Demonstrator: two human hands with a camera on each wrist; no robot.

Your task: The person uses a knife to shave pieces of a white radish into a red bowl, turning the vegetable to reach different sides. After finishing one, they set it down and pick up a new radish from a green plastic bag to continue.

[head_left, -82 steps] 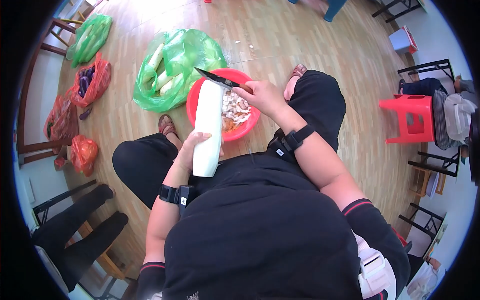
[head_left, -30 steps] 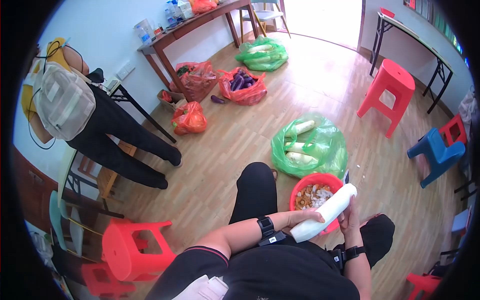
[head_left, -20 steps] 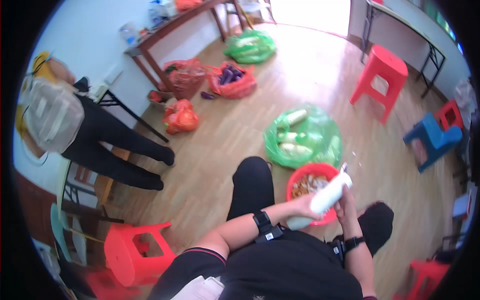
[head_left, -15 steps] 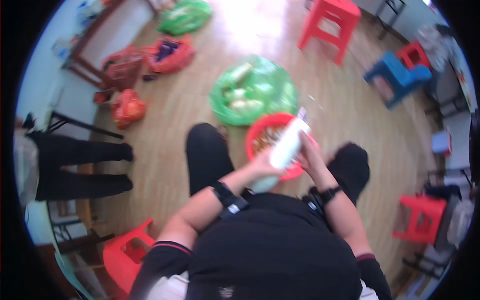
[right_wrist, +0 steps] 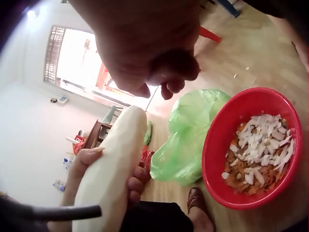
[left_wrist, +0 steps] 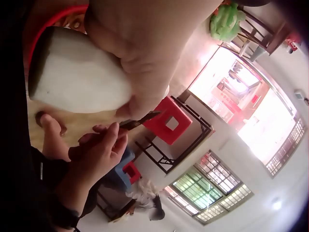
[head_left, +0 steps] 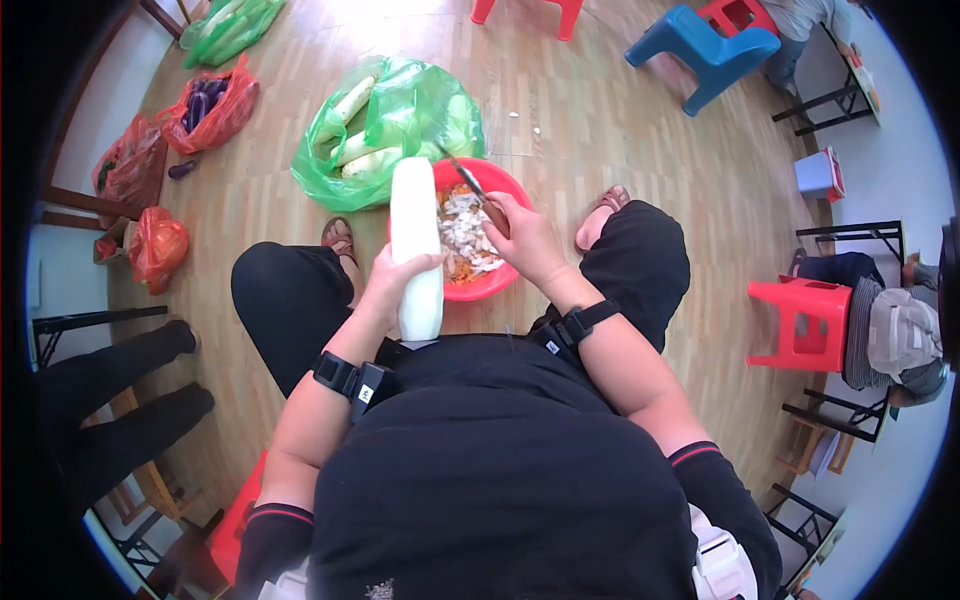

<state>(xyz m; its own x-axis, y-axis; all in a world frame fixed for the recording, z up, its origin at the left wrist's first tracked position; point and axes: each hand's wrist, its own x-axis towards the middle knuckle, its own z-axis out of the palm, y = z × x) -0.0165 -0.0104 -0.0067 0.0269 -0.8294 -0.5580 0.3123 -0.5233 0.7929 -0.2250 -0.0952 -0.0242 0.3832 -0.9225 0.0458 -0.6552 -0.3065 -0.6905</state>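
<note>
A long white peeled radish stands nearly lengthwise in the head view, gripped around its lower half by my left hand. My right hand holds the brown handle of a knife, its dark blade pointing up and left, apart from the radish. Beneath them is a red basin with white peelings and orange scraps. In the right wrist view, thumb and fingers wrap the radish from both sides, and the red basin lies to its right. The left wrist view shows the radish close up.
A green bag of unpeeled radishes lies just beyond the basin. Red bags with eggplants and other produce are at the left. A blue stool and a red stool stand at the right. My knees flank the basin.
The head view has swung downward and turned. The radish went from slanting between both hands to nearly lengthwise in my left hand; my right hand and the knife are now apart from it.
</note>
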